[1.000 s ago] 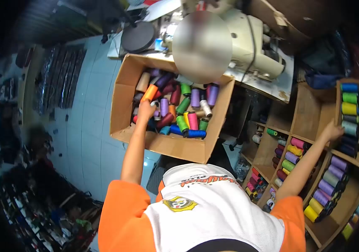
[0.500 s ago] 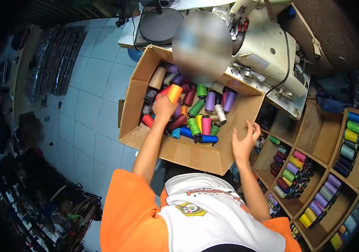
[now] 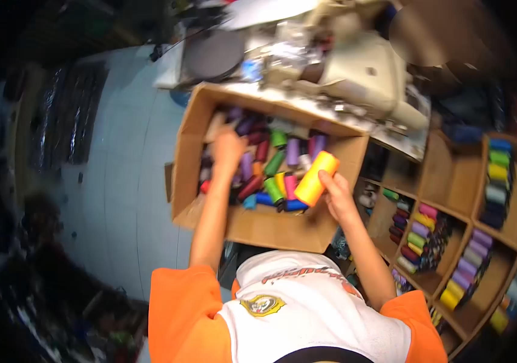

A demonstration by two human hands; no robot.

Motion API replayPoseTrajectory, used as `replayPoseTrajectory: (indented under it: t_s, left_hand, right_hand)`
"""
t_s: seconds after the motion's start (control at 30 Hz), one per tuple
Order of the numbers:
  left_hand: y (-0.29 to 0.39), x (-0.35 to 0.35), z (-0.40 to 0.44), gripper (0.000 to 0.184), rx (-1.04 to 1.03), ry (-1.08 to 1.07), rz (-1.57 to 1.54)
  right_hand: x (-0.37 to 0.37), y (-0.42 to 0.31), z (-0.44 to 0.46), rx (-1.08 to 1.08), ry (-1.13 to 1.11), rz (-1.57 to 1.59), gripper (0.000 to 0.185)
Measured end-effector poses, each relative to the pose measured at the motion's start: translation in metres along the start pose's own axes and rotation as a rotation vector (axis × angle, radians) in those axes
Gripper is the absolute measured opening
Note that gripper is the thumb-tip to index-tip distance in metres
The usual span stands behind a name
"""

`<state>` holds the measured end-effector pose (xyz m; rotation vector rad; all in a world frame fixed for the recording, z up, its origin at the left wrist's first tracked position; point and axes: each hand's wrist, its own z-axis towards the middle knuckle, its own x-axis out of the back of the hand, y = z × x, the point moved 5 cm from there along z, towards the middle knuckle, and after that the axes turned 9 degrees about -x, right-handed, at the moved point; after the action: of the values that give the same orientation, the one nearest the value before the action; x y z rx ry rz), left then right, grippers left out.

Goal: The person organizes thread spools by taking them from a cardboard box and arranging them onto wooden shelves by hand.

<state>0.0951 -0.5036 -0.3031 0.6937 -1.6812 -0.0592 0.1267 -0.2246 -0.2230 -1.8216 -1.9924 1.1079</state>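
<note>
In the head view, my right hand point(image 3: 339, 198) is closed round an orange-yellow thread spool point(image 3: 317, 179), held tilted over the right part of a cardboard box point(image 3: 270, 233). My left hand point(image 3: 228, 149) is down inside the left part of the box, near a beige thread cone point(image 3: 215, 127). Its fingers are blurred and partly hidden, so I cannot make out whether they grip anything. Around and below the hands lie several loose spools, among them a green spool point(image 3: 273, 163), a purple spool point(image 3: 293, 151) and a blue spool point(image 3: 264, 198).
Behind the box a sewing machine point(image 3: 361, 75) stands on a white table. At the right are wooden shelf compartments point(image 3: 449, 175) with rows of spools, including a purple and yellow row point(image 3: 464, 272). Pale floor tiles point(image 3: 131, 151) lie to the left.
The orange spool has passed from my left hand to my right hand, which was open at the box's right side. My left hand has moved slightly up within the box. The view has shifted.
</note>
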Motion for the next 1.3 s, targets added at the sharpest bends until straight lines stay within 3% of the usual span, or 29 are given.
replayPoseTrajectory:
  t_s: [0.03,0.07,0.1,0.13,0.2,0.3,0.37,0.43,0.5,0.57,0.7,0.8,0.9,1.1,1.17,1.23,1.3]
  left_hand:
    - [-0.001,0.014,0.012,0.028,-0.034,0.221,0.081]
    - [-0.025,-0.016,0.03,0.029,-0.278,0.376,0.114]
    - [-0.036,-0.031,0.039,0.027,-0.276,0.341,-0.005]
    - [-0.027,-0.026,0.041,0.026,-0.176,0.158,0.059]
    - [-0.043,-0.048,0.055,0.023,-0.186,0.222,0.198]
    - [-0.038,-0.049,0.042,0.023,-0.154,0.364,0.391]
    - [-0.054,-0.067,0.046,0.04,0.056,0.204,0.451]
    - [-0.058,-0.073,0.042,0.056,0.151,0.183,0.382]
    - [-0.06,-0.077,0.034,0.061,0.076,0.18,0.332]
    - [-0.048,-0.072,0.017,0.064,0.019,0.175,0.26]
    - [0.027,-0.021,-0.042,0.064,-0.07,0.228,0.051]
    - [0.065,0.0,-0.074,0.06,-0.159,0.298,-0.136]
    - [0.121,0.025,-0.1,0.062,-0.353,0.322,-0.288]
    - [0.229,0.045,-0.126,0.063,-0.636,0.304,-0.446]
    - [0.263,0.041,-0.13,0.062,-0.705,0.305,-0.487]
    - [0.304,0.033,-0.131,0.063,-0.697,0.118,-0.717]
    - [0.354,0.028,-0.137,0.063,-0.82,0.027,-0.835]
  right_hand:
    - [0.013,-0.008,-0.008,0.045,0.064,0.007,0.041]
    - [0.028,-0.021,-0.017,0.089,0.081,0.014,0.041]
    - [0.039,-0.028,-0.033,0.121,0.113,0.038,0.042]
    - [0.055,-0.039,-0.054,0.142,0.173,0.101,0.045]
    - [0.088,-0.063,-0.089,0.264,0.296,0.221,0.049]
    - [0.177,-0.088,-0.148,0.581,0.761,0.317,0.046]
    - [0.206,-0.134,-0.211,0.728,1.088,0.115,0.045]
    - [0.236,-0.17,-0.26,0.868,1.315,-0.062,0.043]
    - [0.281,-0.195,-0.295,0.929,1.514,-0.269,0.048]
    - [0.328,-0.222,-0.324,0.759,1.809,-0.586,0.052]
    - [0.396,-0.288,-0.342,0.39,1.939,-0.834,0.047]
    - [0.448,-0.319,-0.338,-0.132,1.806,-0.959,0.049]
    - [0.479,-0.325,-0.335,-0.463,1.663,-1.068,0.052]
    - [0.472,-0.336,-0.343,-0.566,1.759,-1.039,0.048]
    - [0.476,-0.337,-0.343,-0.598,1.683,-0.992,0.051]
    - [0.475,-0.336,-0.341,-0.632,1.683,-1.026,0.05]
    - [0.481,-0.336,-0.34,-0.576,1.722,-1.096,0.05]
